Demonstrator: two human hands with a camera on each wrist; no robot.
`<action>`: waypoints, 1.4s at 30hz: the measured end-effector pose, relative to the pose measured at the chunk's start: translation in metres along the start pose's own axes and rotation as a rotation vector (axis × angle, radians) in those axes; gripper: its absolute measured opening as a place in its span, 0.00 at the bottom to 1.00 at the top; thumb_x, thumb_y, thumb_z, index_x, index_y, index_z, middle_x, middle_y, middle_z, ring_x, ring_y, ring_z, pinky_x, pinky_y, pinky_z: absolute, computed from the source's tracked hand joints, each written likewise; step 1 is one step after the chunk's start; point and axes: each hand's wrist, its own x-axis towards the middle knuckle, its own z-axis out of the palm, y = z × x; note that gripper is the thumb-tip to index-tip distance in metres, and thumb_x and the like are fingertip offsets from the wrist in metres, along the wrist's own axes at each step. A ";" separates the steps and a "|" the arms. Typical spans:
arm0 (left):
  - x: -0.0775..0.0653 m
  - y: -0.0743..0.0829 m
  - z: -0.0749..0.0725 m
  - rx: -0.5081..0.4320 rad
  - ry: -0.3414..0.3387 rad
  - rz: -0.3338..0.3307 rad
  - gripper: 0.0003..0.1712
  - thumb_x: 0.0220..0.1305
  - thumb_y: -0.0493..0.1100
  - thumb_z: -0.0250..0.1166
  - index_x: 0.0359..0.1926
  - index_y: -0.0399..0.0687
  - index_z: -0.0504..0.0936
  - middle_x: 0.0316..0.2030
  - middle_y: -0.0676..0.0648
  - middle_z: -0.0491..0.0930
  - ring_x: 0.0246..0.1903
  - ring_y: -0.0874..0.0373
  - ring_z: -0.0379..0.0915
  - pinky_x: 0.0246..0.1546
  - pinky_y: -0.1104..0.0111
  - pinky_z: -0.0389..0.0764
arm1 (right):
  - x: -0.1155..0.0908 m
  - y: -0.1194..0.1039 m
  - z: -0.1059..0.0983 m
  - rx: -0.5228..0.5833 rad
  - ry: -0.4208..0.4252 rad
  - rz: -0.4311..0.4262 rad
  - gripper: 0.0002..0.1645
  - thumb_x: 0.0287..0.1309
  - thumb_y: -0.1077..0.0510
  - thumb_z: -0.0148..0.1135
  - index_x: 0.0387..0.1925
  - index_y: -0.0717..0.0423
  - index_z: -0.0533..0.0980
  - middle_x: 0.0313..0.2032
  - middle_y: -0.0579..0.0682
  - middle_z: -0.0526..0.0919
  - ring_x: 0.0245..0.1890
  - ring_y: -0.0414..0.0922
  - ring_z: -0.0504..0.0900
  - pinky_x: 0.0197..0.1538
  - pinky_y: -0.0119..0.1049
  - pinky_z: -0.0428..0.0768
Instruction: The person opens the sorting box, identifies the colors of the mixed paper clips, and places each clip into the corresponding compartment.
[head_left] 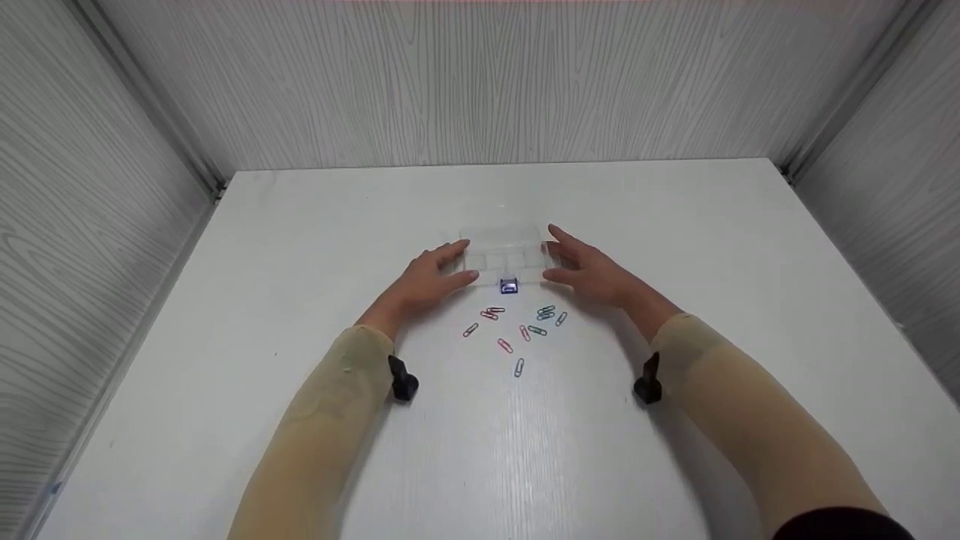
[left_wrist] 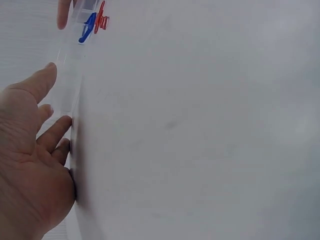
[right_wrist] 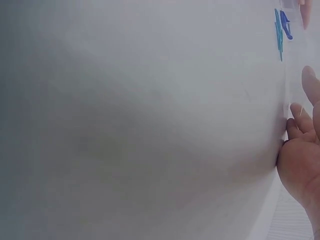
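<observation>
A clear plastic box [head_left: 506, 260] with inner compartments sits on the white table, its blue latch [head_left: 509, 286] facing the person. At its left end is my left hand [head_left: 431, 281], thumb toward the front corner and fingers along the side. My right hand [head_left: 589, 271] flanks the other end the same way, with its index finger stretched past the back. Both hands have relaxed, spread fingers, with fingertips right at the box's ends in the wrist views. Several coloured paper clips lie scattered in front of the box, among them a red one [head_left: 505, 346], a green one [head_left: 537, 330] and a blue one [head_left: 519, 367].
The white table [head_left: 570, 465] spreads around the box toward the person. Wood-grain panels rise at the back [head_left: 480, 82], at the left [head_left: 90, 187] and at the right [head_left: 885, 165].
</observation>
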 end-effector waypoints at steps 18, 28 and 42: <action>0.004 0.008 -0.002 0.009 -0.002 -0.028 0.44 0.72 0.69 0.62 0.83 0.70 0.60 0.84 0.49 0.50 0.84 0.43 0.33 0.81 0.47 0.40 | -0.027 -0.001 -0.030 0.041 0.263 -0.120 0.30 0.70 0.49 0.71 0.68 0.57 0.78 0.63 0.53 0.83 0.64 0.50 0.80 0.70 0.49 0.74; 0.001 0.000 -0.002 0.022 -0.004 -0.048 0.44 0.72 0.70 0.61 0.84 0.71 0.60 0.84 0.49 0.49 0.84 0.41 0.33 0.81 0.45 0.38 | -0.049 0.006 -0.024 -0.055 0.014 -0.078 0.15 0.65 0.50 0.75 0.51 0.47 0.89 0.50 0.45 0.88 0.50 0.48 0.81 0.56 0.44 0.78; -0.003 0.001 0.001 0.023 -0.011 -0.061 0.44 0.72 0.71 0.61 0.84 0.73 0.59 0.84 0.50 0.49 0.84 0.44 0.33 0.81 0.46 0.41 | -0.047 0.014 -0.009 -0.066 -0.096 -0.051 0.10 0.62 0.53 0.79 0.45 0.38 0.91 0.52 0.41 0.86 0.56 0.47 0.78 0.63 0.46 0.73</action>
